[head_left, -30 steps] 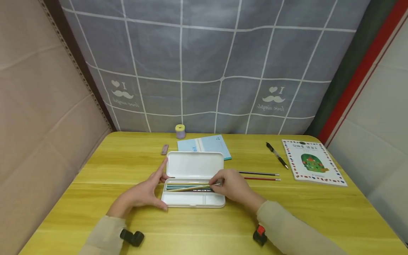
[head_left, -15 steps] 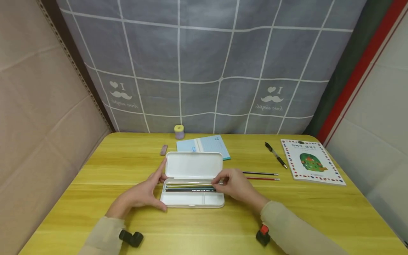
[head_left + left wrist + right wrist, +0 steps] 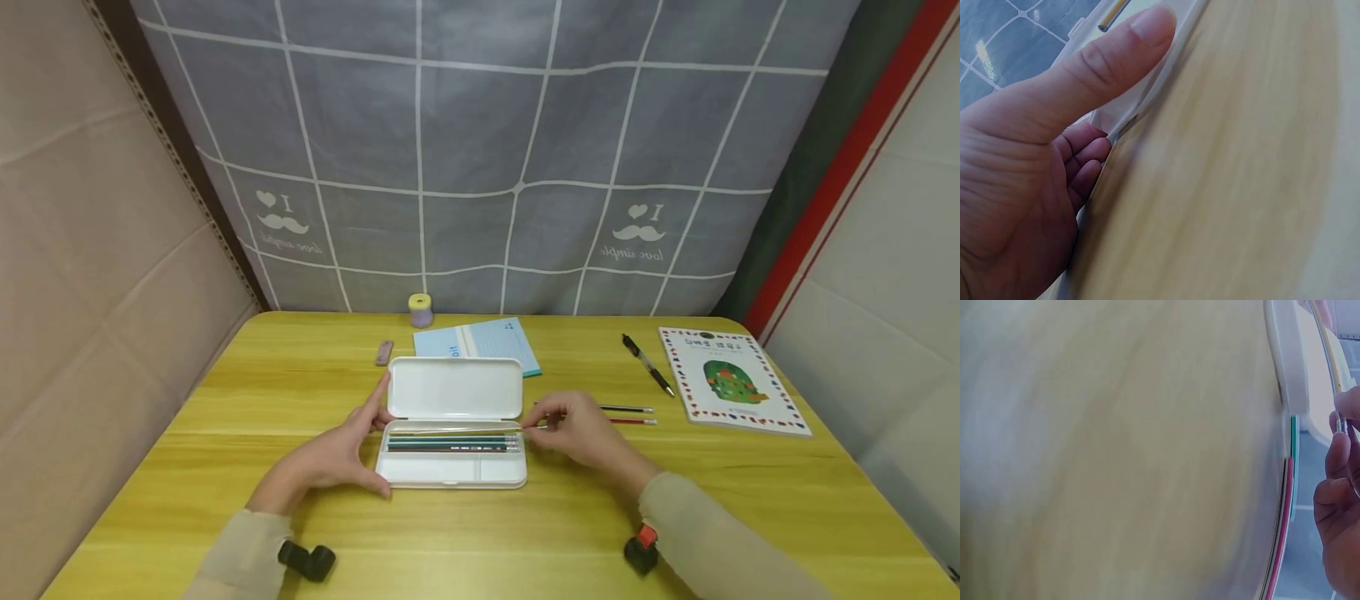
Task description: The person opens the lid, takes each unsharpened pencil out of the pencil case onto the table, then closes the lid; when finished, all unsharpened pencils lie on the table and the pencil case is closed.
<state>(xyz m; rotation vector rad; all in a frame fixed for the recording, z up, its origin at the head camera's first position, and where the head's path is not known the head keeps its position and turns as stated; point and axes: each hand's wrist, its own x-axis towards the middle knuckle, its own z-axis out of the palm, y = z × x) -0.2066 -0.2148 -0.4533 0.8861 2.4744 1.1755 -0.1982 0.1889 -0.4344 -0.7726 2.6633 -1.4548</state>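
The left hand (image 3: 341,454), thumb and fingers apart, touches the open case (image 3: 455,388); the right hand (image 3: 581,429) pinches a pencil (image 3: 1327,350) by one end.

The left sleeve (image 3: 242,552) and the right sleeve (image 3: 723,537) are long and pale beige. The left camera (image 3: 308,562) at the wrist is black, with blocky shape; the right camera (image 3: 640,554) is also black, but has a red part (image 3: 647,535). Left hand (image 3: 337,454) and right hand (image 3: 577,429) are bare
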